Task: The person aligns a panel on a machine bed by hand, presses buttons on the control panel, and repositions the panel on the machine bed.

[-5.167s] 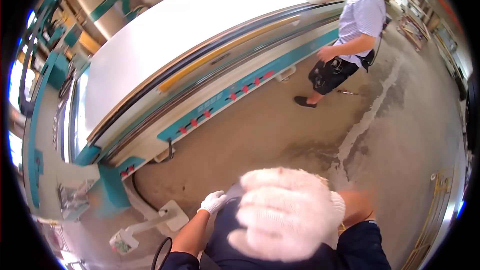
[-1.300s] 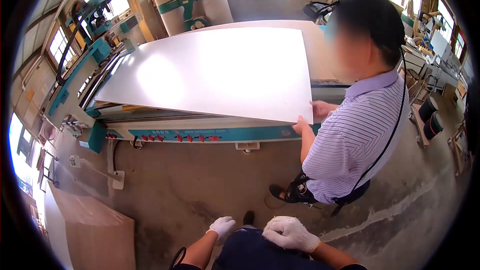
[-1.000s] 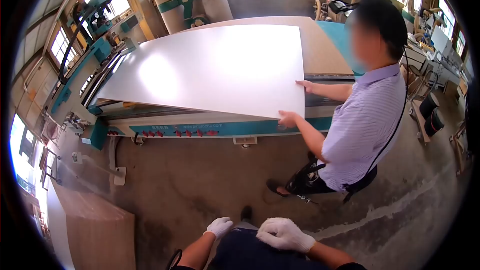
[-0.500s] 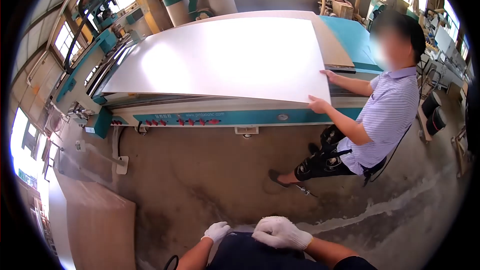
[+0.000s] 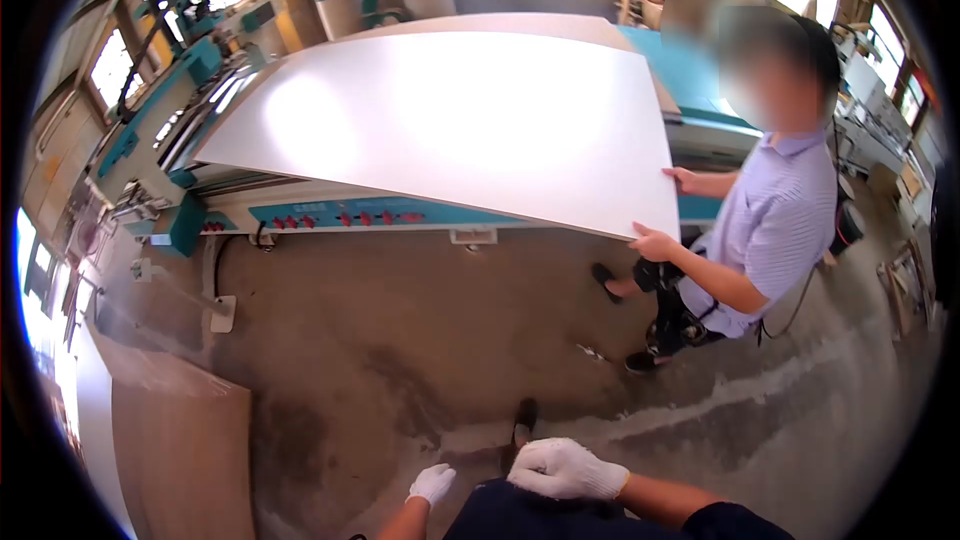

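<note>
My left hand (image 5: 432, 483), in a white knitted glove, hangs low beside my dark shirt. Its fingers reach forward, loosely bent, and nothing shows in them. My right hand (image 5: 568, 469), gloved the same way, is curled closed in front of my belly; its palm side is hidden. Both hands are well apart from the large white panel (image 5: 450, 120) ahead. A co-worker (image 5: 770, 210) on the right grips that panel's near right corner with two bare hands. The panel lies slanted across the machine bed, its near right end jutting past the bed's edge.
The long machine (image 5: 340, 217) has red knobs on a teal strip. Beneath the white panel lies a brown board (image 5: 560, 28). More boards (image 5: 185, 440) stand at lower left. A floor foot (image 5: 224, 314) and a small object (image 5: 592, 352) lie on the concrete.
The co-worker has pulled the panel's right end nearer to me and slightly right, stepping along. My view has shifted, and my foot now shows ahead of my right hand.
</note>
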`<state>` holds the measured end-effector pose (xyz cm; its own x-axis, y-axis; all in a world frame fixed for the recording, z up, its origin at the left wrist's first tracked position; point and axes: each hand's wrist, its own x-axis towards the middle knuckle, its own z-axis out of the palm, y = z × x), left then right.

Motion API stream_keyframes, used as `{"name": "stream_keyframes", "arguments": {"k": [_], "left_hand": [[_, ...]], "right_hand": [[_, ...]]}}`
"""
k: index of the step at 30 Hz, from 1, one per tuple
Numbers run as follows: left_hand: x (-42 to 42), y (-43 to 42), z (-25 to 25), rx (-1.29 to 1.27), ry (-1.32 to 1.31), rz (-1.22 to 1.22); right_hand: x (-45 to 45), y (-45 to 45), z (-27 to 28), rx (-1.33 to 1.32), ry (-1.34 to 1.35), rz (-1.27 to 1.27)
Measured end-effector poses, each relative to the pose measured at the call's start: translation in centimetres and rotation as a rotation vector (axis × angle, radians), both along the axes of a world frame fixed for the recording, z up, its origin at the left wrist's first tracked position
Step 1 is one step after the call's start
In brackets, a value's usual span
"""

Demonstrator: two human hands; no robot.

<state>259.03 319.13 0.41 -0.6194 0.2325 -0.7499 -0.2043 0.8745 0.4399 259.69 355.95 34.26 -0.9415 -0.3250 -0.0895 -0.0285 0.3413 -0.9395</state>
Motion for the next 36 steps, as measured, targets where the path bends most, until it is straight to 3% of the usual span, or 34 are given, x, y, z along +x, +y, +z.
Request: {"name": "stream_keyframes", "arguments": {"k": [2,3,5,6,7,9,11,13,14,15,16,17,18,21,22,23,25,29,31,36], "left_hand": [[3.7,-3.1,-3.4,-0.048,0.046,-0.242],[5.4,-3.5,-2.2,0.031,0.129,-0.273],[9.2,-6.3,-6.3,0.134,0.278,-0.393],[9.8,-5.6,-3.4,0.056,0.204,-0.230],[10.2,-5.9,-3.7,0.040,0.218,-0.296],[10.3,-6.5,-4.2,0.008,0.254,-0.411],[10.0,-5.5,-3.7,0.005,0.316,-0.433],[9.1,-4.4,-5.1,0.035,0.423,-0.564],[7.5,-0.4,2.6,-0.024,0.221,-0.439],[7.3,2.1,3.5,-0.016,0.272,-0.310],[7.5,4.1,4.0,-0.008,0.321,-0.178],[8.5,5.2,4.3,-0.005,0.363,-0.048],[8.9,5.6,2.0,0.102,0.120,0.195],[11.5,8.4,-4.5,0.220,0.062,0.243],[11.3,11.8,-0.3,0.101,-0.065,0.104],[10.5,17.4,9.0,0.037,0.033,-0.053],[12.0,19.8,8.6,0.132,0.018,-0.082],[13.8,24.2,11.1,0.145,0.009,-0.040],[14.0,24.6,12.9,0.131,0.027,-0.015],[14.5,21.7,13.7,0.121,0.017,0.024]], "right_hand": [[2.4,-0.4,-0.7,0.029,-0.029,0.018],[3.5,-0.5,-0.9,0.040,-0.038,0.029],[4.5,-0.2,-0.7,0.017,-0.055,-0.027],[4.9,0.4,-0.5,0.007,-0.066,-0.054],[5.2,1.3,-0.3,-0.041,-0.143,-0.120],[5.0,4.4,-3.2,-0.116,-0.076,-0.315],[4.5,9.0,-10.1,-0.047,0.038,-0.671],[3.9,15.1,-14.1,-0.337,-0.292,-1.029],[3.9,17.5,-14.8,-0.483,-0.395,-1.116],[4.1,19.1,-15.0,-0.561,-0.411,-1.128],[4.5,20.1,-14.9,-0.558,-0.253,-0.994],[5.2,20.6,-14.9,-0.589,-0.283,-0.960],[5.5,20.6,-12.7,-0.616,-0.308,-0.922],[5.7,22.0,-13.0,-0.602,-0.478,-0.888],[6.1,21.9,-14.5,-0.497,-0.384,-0.774],[6.7,21.5,-15.8,-0.396,-0.292,-0.652],[7.4,19.4,-14.5,-0.225,-0.166,-0.370],[10.5,15.3,-14.5,-0.083,-0.271,0.029],[13.0,13.6,-17.0,-0.141,-0.345,0.094],[16.8,13.2,-15.1,0.016,-0.509,0.199]]}}
